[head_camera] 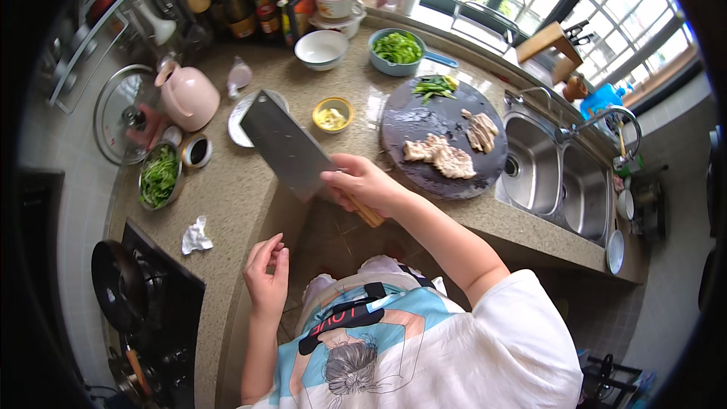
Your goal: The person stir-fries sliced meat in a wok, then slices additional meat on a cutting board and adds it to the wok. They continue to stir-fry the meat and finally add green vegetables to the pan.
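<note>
My right hand [358,182] grips the wooden handle of a Chinese cleaver [289,150]. The broad steel blade points up and left, covering part of a white plate [237,125] on the counter. Beside the counter's front edge, my left hand [267,270] holds nothing, its fingers loosely bent and partly spread. Right of the cleaver lies a round dark cutting board [397,125]. On it are a large piece of pale cooked meat [440,156], a few meat slices [481,130] and cut green scallions [434,88]. A small yellow-rimmed bowl [333,115] with chopped pale pieces sits between plate and board.
A blue handled colander [397,71] of greens and a white bowl [321,50] stand behind. Leafy herbs fill a metal bowl [161,177] at left, near a dark sauce cup [197,150] and pink kettle [187,96]. A wok [116,284] rests on the stove; a double sink [531,165] lies right.
</note>
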Motion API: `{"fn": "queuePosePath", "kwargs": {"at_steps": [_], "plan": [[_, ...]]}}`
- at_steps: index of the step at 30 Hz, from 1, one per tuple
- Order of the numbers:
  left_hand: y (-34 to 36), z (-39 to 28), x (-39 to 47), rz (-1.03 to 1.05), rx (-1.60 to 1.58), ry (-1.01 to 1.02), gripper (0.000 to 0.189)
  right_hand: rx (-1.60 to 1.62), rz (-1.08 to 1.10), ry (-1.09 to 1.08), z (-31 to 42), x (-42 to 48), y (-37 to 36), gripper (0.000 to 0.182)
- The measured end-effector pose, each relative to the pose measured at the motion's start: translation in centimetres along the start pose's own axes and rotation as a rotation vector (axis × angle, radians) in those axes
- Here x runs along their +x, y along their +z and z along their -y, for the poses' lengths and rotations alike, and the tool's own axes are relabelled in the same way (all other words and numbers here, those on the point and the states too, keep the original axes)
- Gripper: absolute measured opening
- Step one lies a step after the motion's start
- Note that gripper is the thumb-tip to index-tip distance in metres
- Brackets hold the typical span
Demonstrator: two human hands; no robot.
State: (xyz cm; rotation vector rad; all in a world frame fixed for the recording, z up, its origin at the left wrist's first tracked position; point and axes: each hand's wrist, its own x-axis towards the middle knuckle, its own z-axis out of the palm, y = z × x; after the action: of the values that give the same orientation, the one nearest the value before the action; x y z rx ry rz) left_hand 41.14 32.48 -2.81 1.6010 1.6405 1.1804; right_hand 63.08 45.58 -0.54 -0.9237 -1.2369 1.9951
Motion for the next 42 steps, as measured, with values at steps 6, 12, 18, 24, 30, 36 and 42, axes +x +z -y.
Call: {"fn": "queuePosePath", "kwargs": {"at_steps": [6,12,18,24,30,36,42], "plan": [[14.3,-3.4,4.9,0.405,-0.054,0.080,0.024,0.283,-0.482,0.032,-2.7,-17.1,-12.8,0.015],[25.2,-5.4,9.8,0.512,0.371,0.252,0.073,0.391,-0.780,0.017,-8.0,-28.4,-18.4,0.010],[29.8,-5.9,12.0,0.565,0.591,0.157,0.093,0.545,-0.804,0.045,-11.4,-30.5,-19.3,0.009],[31.4,-6.0,11.7,0.561,0.584,0.215,0.100,0.624,-0.783,0.006,-12.6,-28.7,-19.1,0.006],[32.7,-8.1,10.8,0.619,0.661,0.200,0.102,0.619,-0.700,0.027,-12.2,-25.4,-18.1,0.009],[33.0,-8.8,10.3,0.593,0.681,0.184,0.104,0.536,-0.637,0.047,-11.3,-22.7,-17.9,0.011],[33.6,-8.4,9.9,0.570,0.651,0.191,0.094,0.516,-0.594,0.067,-10.5,-21.6,-17.8,0.012]]}}
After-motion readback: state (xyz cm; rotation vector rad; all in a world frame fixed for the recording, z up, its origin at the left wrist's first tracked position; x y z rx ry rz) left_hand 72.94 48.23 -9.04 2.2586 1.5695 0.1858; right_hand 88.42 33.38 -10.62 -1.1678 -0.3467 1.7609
